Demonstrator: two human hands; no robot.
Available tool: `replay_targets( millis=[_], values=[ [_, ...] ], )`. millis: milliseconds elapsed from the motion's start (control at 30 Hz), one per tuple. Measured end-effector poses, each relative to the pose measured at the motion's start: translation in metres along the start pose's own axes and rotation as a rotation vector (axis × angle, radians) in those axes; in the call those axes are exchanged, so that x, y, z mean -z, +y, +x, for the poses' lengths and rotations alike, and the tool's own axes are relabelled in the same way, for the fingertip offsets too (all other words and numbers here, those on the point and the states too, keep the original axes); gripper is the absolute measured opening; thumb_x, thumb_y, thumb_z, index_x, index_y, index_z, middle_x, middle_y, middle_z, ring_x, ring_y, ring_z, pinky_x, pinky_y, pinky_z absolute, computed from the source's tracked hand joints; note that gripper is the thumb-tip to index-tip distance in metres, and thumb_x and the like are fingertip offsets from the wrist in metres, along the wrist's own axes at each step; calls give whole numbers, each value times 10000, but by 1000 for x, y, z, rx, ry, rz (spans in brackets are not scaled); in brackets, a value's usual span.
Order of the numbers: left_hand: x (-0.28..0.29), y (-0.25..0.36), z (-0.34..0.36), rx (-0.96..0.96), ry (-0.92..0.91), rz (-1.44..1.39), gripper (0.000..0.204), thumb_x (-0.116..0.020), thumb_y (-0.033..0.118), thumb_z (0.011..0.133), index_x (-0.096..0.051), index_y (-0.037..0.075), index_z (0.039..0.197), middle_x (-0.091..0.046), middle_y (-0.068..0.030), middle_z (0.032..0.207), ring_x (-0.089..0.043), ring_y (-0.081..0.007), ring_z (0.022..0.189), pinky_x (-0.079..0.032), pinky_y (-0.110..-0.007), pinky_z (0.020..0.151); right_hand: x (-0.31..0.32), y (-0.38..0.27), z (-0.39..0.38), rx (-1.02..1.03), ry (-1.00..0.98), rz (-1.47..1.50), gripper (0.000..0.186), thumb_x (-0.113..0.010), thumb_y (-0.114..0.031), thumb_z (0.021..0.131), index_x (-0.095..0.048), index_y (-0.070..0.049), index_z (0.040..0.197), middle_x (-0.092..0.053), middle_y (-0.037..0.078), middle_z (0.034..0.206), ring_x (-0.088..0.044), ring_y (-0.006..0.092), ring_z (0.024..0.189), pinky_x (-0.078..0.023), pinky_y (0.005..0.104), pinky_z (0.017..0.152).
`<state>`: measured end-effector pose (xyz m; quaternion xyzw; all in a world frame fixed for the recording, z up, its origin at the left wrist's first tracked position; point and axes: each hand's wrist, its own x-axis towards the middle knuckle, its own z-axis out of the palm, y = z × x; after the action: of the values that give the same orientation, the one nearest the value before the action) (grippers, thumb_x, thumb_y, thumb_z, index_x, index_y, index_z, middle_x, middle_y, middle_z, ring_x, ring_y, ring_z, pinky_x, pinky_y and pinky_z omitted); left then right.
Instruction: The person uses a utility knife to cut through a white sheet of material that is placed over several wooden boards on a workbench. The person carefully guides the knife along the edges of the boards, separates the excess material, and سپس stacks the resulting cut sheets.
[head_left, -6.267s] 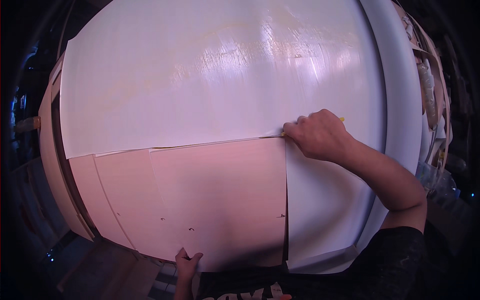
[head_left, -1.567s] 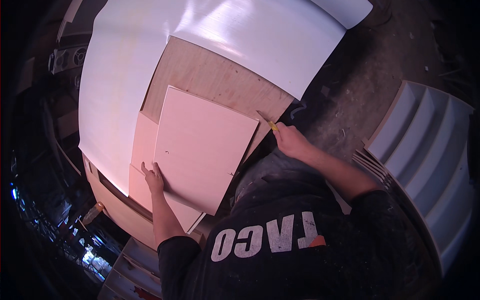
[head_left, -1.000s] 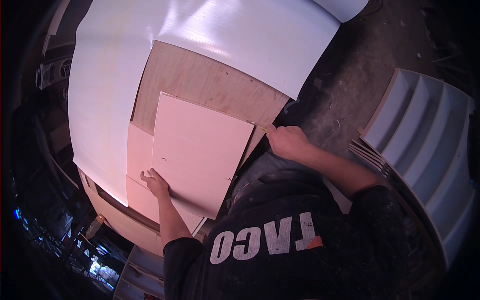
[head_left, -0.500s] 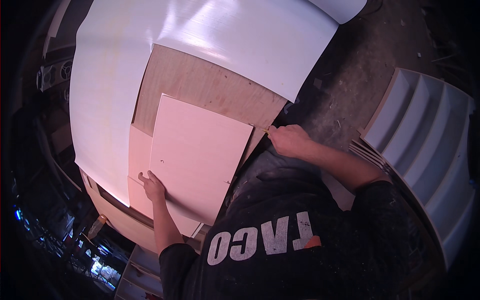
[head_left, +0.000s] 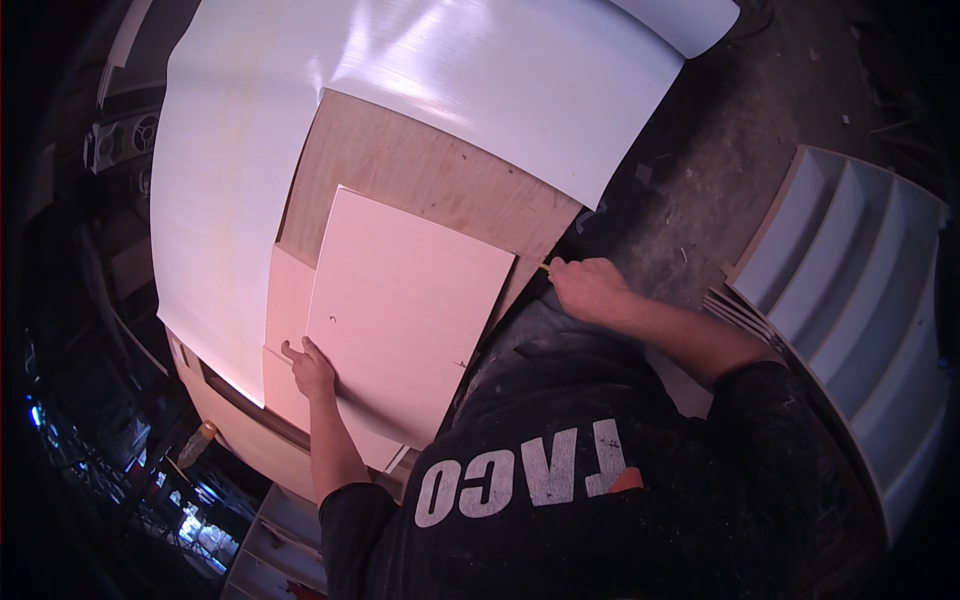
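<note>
A pale pink rectangular panel lies on a brown wooden board, with small dark marks on its face. My left hand rests at the panel's left edge, thumb and forefinger spread apart, over lighter sheets beneath it. Just off the panel's far right corner, my right hand is closed round a thin yellow tool. The tool points toward that corner; its tip is too fine to make out, and I cannot tell whether it touches the panel.
A large glossy white sheet covers the far and left parts of the work surface, curling at the far right. White shelf-like units stand on the right, beside the concrete floor. A bottle lies at the lower left.
The whole view has shifted slightly, so everything appears a little further right. Both hands keep nearly the same places relative to the panel. The tool's tip shows less clearly at the corner.
</note>
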<state>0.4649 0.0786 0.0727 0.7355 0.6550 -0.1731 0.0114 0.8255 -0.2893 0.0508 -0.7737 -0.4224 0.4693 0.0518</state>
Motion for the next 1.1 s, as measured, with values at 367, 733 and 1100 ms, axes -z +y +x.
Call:
replay_targets(
  millis=[367,733,1100],
  values=[
    [-2,-1,3,-9,-2,-2,597,-304,495,1028,-246,60,1433,-674,-290,1033,-638,-483,988,-497,-559,853,15,0,-17,-65,4,30,242,-487,-218,980,-583,4,994,-710,207,832,-710,373,822,-548,481,745],
    [6,1,-1,-15,18,11,619,-319,509,1022,-257,43,1425,-687,-275,1002,-649,-470,972,-509,-541,842,-5,2,3,14,71,40,279,-496,-238,979,-612,9,1035,-710,208,883,-703,388,843,-542,494,755],
    [14,-31,-32,14,282,-262,618,-503,512,967,-338,54,1347,-675,-295,917,-650,-476,913,-487,-548,791,7,22,-5,45,197,235,281,-624,-257,874,-622,-1,991,-702,202,906,-686,388,899,-537,486,792]
  ],
)
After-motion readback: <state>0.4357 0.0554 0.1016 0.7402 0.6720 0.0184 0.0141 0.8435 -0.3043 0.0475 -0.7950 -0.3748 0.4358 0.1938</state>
